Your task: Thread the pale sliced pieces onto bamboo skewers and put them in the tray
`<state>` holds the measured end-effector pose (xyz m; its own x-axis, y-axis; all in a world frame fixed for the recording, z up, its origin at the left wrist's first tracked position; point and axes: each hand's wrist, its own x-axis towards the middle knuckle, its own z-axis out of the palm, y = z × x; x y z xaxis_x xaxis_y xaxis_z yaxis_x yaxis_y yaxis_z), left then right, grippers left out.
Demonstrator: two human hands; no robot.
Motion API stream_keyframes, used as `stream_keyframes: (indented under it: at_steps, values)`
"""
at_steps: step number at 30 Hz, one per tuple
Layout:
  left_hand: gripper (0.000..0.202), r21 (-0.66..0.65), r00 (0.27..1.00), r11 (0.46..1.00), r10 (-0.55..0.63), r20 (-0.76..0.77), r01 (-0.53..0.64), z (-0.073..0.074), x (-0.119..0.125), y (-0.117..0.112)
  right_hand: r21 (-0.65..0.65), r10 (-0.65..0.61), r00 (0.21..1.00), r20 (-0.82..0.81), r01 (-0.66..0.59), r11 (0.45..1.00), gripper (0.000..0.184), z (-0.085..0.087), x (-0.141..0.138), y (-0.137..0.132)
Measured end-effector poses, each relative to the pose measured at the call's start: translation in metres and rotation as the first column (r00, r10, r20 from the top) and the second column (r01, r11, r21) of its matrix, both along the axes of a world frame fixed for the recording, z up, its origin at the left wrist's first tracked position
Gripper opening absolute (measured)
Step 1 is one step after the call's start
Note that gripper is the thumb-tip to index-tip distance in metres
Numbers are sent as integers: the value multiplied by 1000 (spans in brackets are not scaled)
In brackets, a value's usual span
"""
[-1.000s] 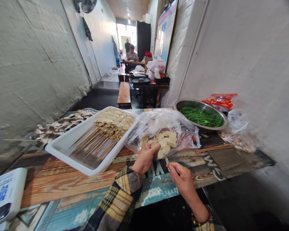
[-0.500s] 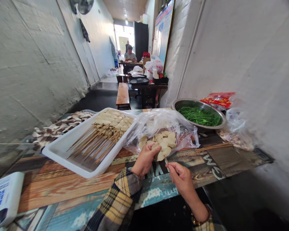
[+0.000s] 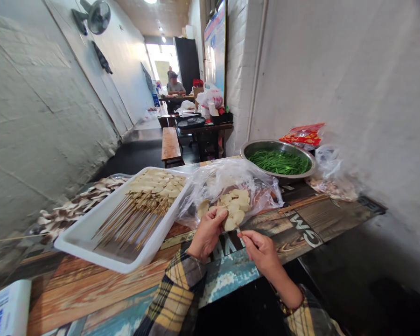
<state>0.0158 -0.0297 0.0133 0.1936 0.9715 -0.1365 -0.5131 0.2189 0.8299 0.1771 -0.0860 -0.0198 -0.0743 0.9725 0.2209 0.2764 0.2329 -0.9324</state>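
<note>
My left hand (image 3: 207,231) is closed around pale tofu slices (image 3: 230,222) at the mouth of a clear plastic bag (image 3: 227,184) holding more slices. My right hand (image 3: 261,249) pinches a thin bamboo skewer (image 3: 240,233) whose tip points up into the slices held by the left hand. Left of the hands, a white rectangular tray (image 3: 91,228) holds several finished skewers of tofu slices (image 3: 150,193). Both hands hover just above the painted wooden table (image 3: 91,284).
A tray of skewered mushrooms (image 3: 73,207) lies left of the white tray. A steel bowl of green chives (image 3: 278,161) and plastic bags (image 3: 331,179) stand at the right by the wall. A white box (image 3: 5,315) sits at the near left. People sit at a far table (image 3: 175,86).
The camera view has tilted and shifted, so everything sits lower left in the picture. Both hands keep the same grip on the slices and the skewer.
</note>
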Motion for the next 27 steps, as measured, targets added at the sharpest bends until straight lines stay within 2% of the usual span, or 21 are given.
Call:
stream_keyframes:
  at_steps: [5, 9, 15, 27]
  values:
    - [35, -42, 999, 998, 48, -6, -49, 5, 0, 0, 36, 12, 998, 63, -14, 999, 31, 2, -1, 1]
    - [30, -10, 1000, 999, 31, -1, -31, 7, 0, 0, 66, 5, 994, 110, -12, 998, 30, 3, -1, 1]
    - [28, 24, 996, 999, 50, -79, -48, 5, 5, -1, 97, -15, 989, 148, 1, 995, 28, 2, -1, 1]
    - [31, 10, 992, 1000, 1, -123, 0, 5, 13, -5, 119, -64, 990, 129, 48, 992, 28, 1, -2, 2]
